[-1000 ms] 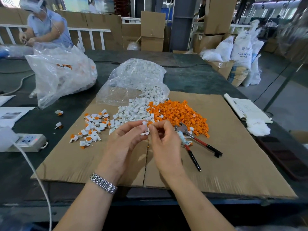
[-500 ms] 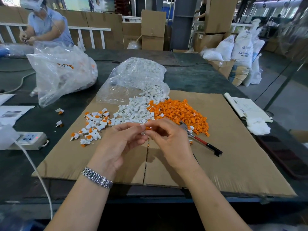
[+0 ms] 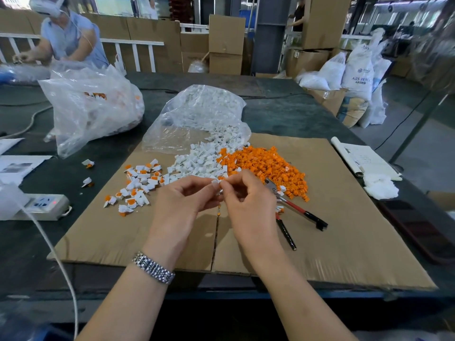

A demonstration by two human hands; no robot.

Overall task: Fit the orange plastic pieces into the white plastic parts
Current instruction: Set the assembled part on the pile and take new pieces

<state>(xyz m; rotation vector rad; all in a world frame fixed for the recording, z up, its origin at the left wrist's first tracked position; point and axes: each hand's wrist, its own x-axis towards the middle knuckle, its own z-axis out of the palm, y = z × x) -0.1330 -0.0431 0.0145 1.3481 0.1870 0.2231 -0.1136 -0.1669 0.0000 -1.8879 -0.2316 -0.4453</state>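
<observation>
My left hand (image 3: 183, 205) and my right hand (image 3: 248, 200) meet fingertip to fingertip above the cardboard sheet (image 3: 344, 242). Between them they pinch a small white plastic part (image 3: 217, 184); whether an orange piece sits in it is hidden by the fingers. Behind the hands lies a heap of loose white parts (image 3: 199, 163), and to its right a heap of orange pieces (image 3: 266, 166). A scatter of fitted white-and-orange parts (image 3: 138, 188) lies to the left on the cardboard.
Red-and-black handled pliers (image 3: 295, 212) lie right of my right hand. A clear bag of white parts (image 3: 202, 114) lies open behind the heaps, a fuller bag (image 3: 91, 107) at left. A power strip (image 3: 44, 205), papers (image 3: 364, 161), a white cloth (image 3: 379, 185). Another person (image 3: 66, 38) works far left.
Both hands stayed together over the cardboard, shifting slightly forward and up. The fingers have closed in tighter round the small white part.
</observation>
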